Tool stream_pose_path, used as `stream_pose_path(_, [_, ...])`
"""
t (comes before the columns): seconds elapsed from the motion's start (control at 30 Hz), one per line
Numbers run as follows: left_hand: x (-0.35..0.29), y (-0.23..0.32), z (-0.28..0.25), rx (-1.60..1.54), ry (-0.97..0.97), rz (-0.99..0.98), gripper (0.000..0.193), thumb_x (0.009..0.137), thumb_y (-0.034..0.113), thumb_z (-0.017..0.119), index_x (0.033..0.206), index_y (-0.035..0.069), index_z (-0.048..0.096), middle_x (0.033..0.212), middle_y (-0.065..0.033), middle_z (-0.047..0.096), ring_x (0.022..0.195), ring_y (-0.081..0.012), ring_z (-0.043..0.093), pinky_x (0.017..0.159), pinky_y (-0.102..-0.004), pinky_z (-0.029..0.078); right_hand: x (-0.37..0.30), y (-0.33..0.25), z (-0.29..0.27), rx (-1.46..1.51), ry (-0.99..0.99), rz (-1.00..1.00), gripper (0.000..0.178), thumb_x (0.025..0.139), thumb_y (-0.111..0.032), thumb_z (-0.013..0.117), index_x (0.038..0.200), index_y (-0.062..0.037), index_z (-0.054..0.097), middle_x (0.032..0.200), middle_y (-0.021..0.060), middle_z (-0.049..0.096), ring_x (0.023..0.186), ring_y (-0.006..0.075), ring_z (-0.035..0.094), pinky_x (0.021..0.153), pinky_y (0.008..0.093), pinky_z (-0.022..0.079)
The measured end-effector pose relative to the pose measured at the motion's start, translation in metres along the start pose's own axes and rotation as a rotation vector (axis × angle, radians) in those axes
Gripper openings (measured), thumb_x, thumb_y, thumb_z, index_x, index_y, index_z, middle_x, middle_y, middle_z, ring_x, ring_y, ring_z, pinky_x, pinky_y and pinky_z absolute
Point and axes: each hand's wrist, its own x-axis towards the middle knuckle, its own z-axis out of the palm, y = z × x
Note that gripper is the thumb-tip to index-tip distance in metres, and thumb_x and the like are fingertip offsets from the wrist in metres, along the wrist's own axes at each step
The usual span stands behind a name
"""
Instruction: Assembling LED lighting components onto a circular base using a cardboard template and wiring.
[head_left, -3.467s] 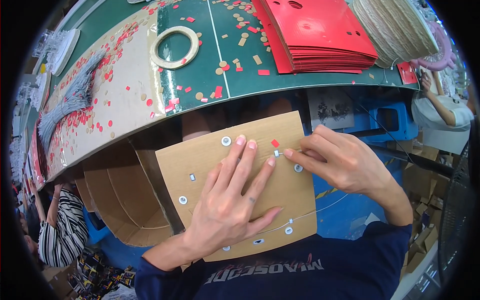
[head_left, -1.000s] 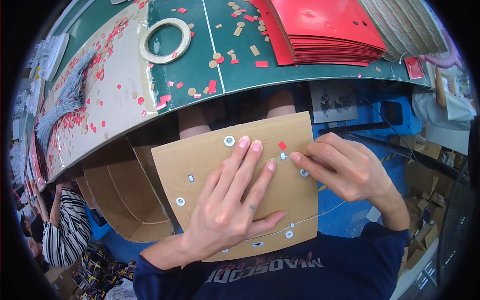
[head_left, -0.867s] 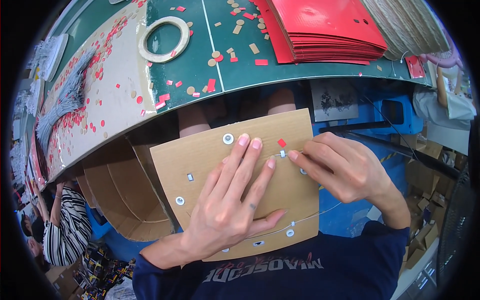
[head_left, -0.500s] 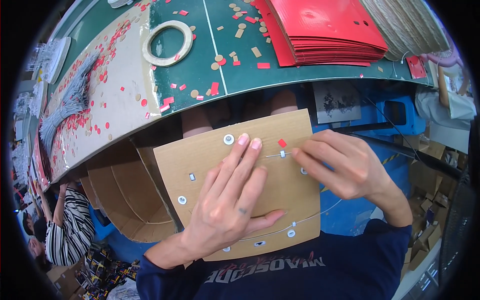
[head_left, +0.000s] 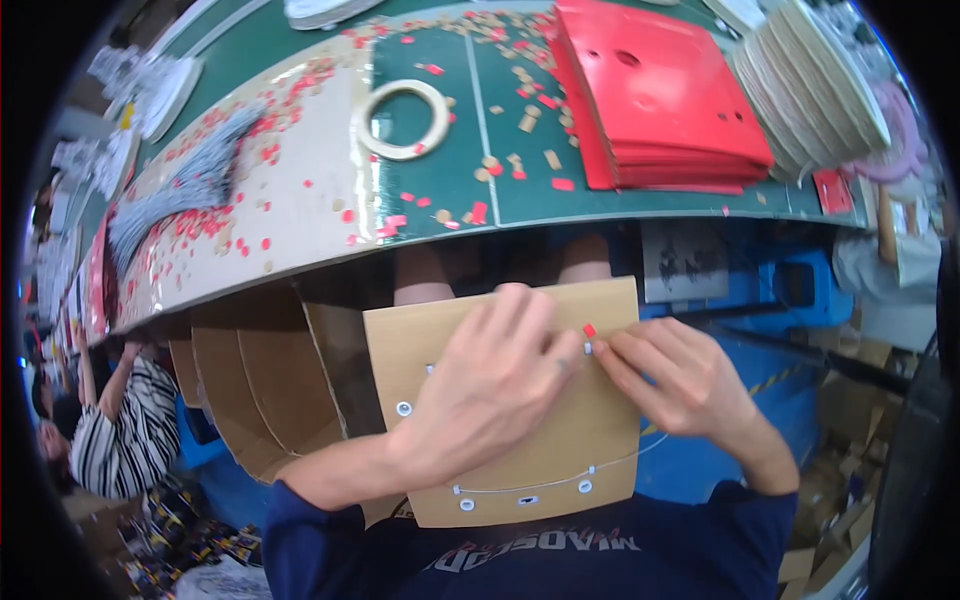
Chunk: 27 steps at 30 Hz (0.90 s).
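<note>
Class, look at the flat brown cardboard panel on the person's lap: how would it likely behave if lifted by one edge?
The flat brown cardboard panel lies unbent under the left hand, so it is probably fairly stiff. It looks thin, so likely light. The thin white cord threaded through it would probably dangle.

**Count at the bench**

Two hands work on one brown cardboard sheet (head_left: 520,455): the left hand (head_left: 490,385) and the right hand (head_left: 675,375). One ring of tape (head_left: 404,118) lies on the green table (head_left: 450,190). There is one stack of red sheets (head_left: 650,95) and one grey bundle of cords (head_left: 185,190). Four white eyelets (head_left: 404,408) show on the cardboard, the rest hidden. Small red and tan scraps (head_left: 480,212) are too many to count.
</note>
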Motion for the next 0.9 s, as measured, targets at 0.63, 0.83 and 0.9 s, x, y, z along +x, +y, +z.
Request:
stream_pose_path(0.63, [-0.039,-0.062,-0.014,-0.305,0.252,0.069,0.018,0.071,0.001,0.079,0.075,-0.001,0.061,0.114,-0.0155,0.066,0.118,-0.0375,0.062,0.097,-0.0516,0.046,0.025,-0.044,0.014,0.064,0.2,0.334,0.036,0.067,-0.002,0.081,0.103,-0.0001,0.077,0.1,0.0126,0.071,0.089,0.0291,0.07,0.075,0.0356,0.06])
stream_pose_path(0.83, [-0.053,-0.054,0.001,-0.386,0.42,0.083,0.019,0.065,0.0,0.079,0.072,-0.001,0.061,0.105,-0.0138,0.065,0.112,-0.039,0.063,0.092,-0.0505,0.05,0.044,-0.034,0.047,0.417,0.23,0.264,0.037,0.069,0.004,0.077,0.104,-0.0077,0.079,0.09,0.0049,0.07,0.082,0.023,0.068,0.07,0.0338,0.057])
stream_pose_path(0.9, [-0.061,-0.053,-0.002,-0.341,0.424,0.052,0.016,0.069,0.003,0.077,0.077,0.0,0.064,0.105,-0.0157,0.066,0.113,-0.0384,0.062,0.093,-0.0492,0.05,0.05,-0.038,0.053,0.477,0.264,0.236,0.037,0.071,0.006,0.075,0.105,-0.0082,0.079,0.088,0.0041,0.069,0.081,0.0218,0.068,0.069,0.033,0.057])
